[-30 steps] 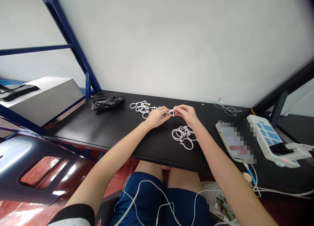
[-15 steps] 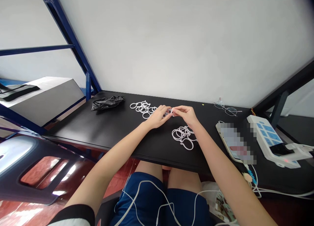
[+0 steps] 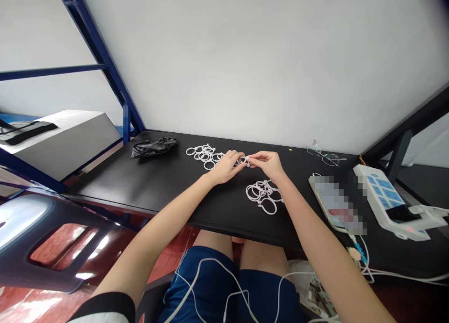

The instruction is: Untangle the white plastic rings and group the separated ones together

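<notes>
My left hand (image 3: 226,167) and my right hand (image 3: 265,163) meet over the black desk. Between their pinched fingertips is a white plastic curtain ring (image 3: 247,160), partly covered by the fingers. Just left of my left hand, a loose group of white rings (image 3: 203,152) lies spread on the desk and runs partly behind that hand. A second heap of white rings (image 3: 262,191) lies nearer to me, below my right hand and beside the right forearm.
A crumpled black plastic bag (image 3: 154,147) lies at the back left of the black desk (image 3: 147,183). To the right are glasses (image 3: 322,154), a phone (image 3: 333,204) and a white power strip (image 3: 384,192) with a plug. White cables (image 3: 242,292) cross my lap.
My right fingertips have shifted very slightly on the ring, and a bit more of it shows. The left hand and the heaps look the same.
</notes>
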`<action>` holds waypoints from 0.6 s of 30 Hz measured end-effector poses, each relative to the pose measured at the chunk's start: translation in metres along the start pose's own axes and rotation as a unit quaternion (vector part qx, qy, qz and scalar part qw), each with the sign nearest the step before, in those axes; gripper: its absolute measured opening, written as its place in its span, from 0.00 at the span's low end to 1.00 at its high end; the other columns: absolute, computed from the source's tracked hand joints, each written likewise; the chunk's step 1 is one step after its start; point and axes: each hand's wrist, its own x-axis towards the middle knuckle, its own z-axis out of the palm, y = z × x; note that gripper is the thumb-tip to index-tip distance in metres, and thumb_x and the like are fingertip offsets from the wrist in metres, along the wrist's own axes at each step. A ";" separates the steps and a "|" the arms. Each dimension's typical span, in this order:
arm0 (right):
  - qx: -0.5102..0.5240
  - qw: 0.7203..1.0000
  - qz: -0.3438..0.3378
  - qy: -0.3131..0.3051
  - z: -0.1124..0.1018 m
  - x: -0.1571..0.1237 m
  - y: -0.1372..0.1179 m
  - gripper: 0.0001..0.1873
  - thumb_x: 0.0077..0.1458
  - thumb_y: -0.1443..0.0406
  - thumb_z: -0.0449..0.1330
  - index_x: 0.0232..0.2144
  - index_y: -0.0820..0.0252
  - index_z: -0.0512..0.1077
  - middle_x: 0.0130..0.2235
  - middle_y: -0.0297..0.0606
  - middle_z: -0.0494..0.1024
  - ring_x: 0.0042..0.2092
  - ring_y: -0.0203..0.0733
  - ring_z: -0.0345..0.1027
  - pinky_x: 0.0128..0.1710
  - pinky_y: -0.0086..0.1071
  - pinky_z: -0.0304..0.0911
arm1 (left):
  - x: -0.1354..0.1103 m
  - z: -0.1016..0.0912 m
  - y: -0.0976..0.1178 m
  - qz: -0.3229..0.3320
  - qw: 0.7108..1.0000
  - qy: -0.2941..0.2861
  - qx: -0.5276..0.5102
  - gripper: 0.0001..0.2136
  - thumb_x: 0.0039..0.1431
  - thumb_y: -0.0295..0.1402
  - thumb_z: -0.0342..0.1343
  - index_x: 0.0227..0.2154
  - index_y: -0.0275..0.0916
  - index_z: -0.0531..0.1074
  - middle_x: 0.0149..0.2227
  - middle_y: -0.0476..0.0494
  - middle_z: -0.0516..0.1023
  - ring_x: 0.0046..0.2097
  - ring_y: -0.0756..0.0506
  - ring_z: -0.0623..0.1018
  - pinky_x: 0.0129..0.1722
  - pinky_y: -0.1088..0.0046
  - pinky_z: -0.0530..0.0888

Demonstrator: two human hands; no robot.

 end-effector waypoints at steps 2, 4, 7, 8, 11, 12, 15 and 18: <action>-0.001 1.000 0.002 0.000 0.000 0.001 0.002 0.21 0.35 0.52 0.73 0.27 0.61 0.80 0.31 0.41 0.82 0.33 0.45 0.76 0.35 0.39 0.76 | 0.000 0.000 0.000 0.001 1.000 -0.001 0.001 0.16 0.68 0.42 0.44 0.50 0.37 0.65 0.40 0.40 0.71 0.43 0.43 0.69 0.47 0.62 0.69; -0.005 1.000 0.005 -0.003 -0.001 0.001 0.003 0.21 0.35 0.51 0.73 0.28 0.61 0.80 0.31 0.41 0.82 0.33 0.44 0.76 0.34 0.39 0.76 | 0.000 0.000 -0.001 0.003 1.000 -0.001 0.003 0.16 0.67 0.42 0.44 0.49 0.38 0.65 0.40 0.40 0.71 0.43 0.42 0.69 0.47 0.62 0.69; -0.009 1.000 0.007 -0.009 -0.002 0.001 0.004 0.21 0.36 0.52 0.73 0.28 0.61 0.80 0.30 0.41 0.81 0.33 0.44 0.76 0.34 0.38 0.76 | 0.000 0.000 -0.001 0.005 1.000 -0.004 0.003 0.16 0.67 0.42 0.45 0.49 0.37 0.65 0.40 0.40 0.71 0.43 0.43 0.69 0.47 0.62 0.69; -0.010 1.000 0.007 -0.010 -0.002 0.001 0.003 0.21 0.36 0.52 0.73 0.28 0.61 0.80 0.30 0.41 0.81 0.33 0.43 0.76 0.34 0.38 0.76 | 0.000 -0.001 -0.001 0.006 1.000 -0.005 0.002 0.16 0.67 0.42 0.45 0.49 0.37 0.65 0.40 0.40 0.71 0.42 0.43 0.69 0.46 0.63 0.69; -0.011 1.000 0.009 -0.009 -0.002 0.001 0.003 0.21 0.35 0.52 0.73 0.28 0.62 0.80 0.30 0.42 0.81 0.32 0.43 0.76 0.34 0.38 0.76 | 0.000 -0.001 -0.001 0.007 1.000 -0.008 0.000 0.16 0.67 0.41 0.45 0.49 0.37 0.66 0.39 0.40 0.71 0.42 0.43 0.69 0.46 0.63 0.69; -0.011 1.000 0.010 -0.008 -0.002 0.001 0.003 0.21 0.35 0.52 0.73 0.27 0.62 0.80 0.30 0.41 0.81 0.32 0.43 0.76 0.34 0.39 0.76 | 0.000 -0.001 -0.001 0.006 1.000 -0.008 -0.001 0.16 0.67 0.41 0.45 0.49 0.37 0.66 0.39 0.40 0.71 0.42 0.43 0.69 0.46 0.63 0.69; -0.011 1.000 0.009 -0.006 -0.001 0.001 0.003 0.21 0.34 0.51 0.73 0.26 0.61 0.80 0.29 0.41 0.81 0.31 0.43 0.75 0.35 0.39 0.76 | 0.001 -0.002 0.000 0.003 1.000 -0.010 -0.005 0.16 0.67 0.42 0.45 0.49 0.37 0.66 0.39 0.40 0.71 0.42 0.43 0.69 0.46 0.63 0.69; -0.013 1.000 0.003 -0.005 -0.001 0.001 0.003 0.21 0.35 0.51 0.73 0.26 0.61 0.79 0.28 0.40 0.80 0.30 0.42 0.75 0.35 0.39 0.76 | 0.001 -0.003 0.001 0.002 1.000 -0.013 -0.010 0.16 0.67 0.42 0.45 0.49 0.37 0.66 0.39 0.40 0.71 0.42 0.43 0.69 0.46 0.62 0.69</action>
